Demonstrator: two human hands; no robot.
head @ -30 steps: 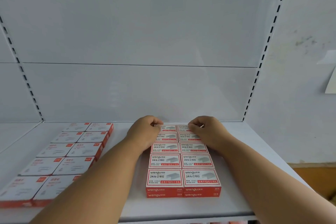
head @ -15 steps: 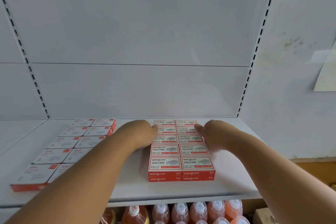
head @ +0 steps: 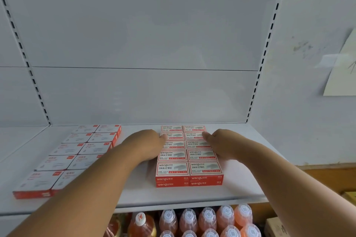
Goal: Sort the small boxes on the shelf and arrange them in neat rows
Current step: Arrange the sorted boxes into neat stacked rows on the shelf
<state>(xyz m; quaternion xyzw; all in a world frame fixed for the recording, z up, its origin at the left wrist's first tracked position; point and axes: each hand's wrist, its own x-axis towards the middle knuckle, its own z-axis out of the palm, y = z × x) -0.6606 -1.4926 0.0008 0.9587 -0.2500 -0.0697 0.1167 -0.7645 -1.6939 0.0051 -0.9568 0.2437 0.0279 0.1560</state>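
Red-and-white staple boxes [head: 189,155] lie on the white shelf [head: 192,196] in two straight columns of several rows, stacked two high at the front. My left hand [head: 147,145] rests flat against the left side of this block, fingers pointing to the back. My right hand [head: 221,144] presses the right side the same way, fingertips over the third row. Neither hand holds a box. A second block of white boxes with red sides [head: 77,152] lies in two columns at the left, partly hidden by my left forearm.
The shelf's white back panel [head: 144,92] rises right behind the boxes, with slotted uprights on both sides. Below the shelf edge stand several bottles of orange liquid [head: 208,221]. A sheet of paper [head: 342,71] hangs on the wall at the right.
Both hands slid from the back row toward the middle of the block's sides. The camera pulled back and tilted, so the bottles under the shelf came into view.
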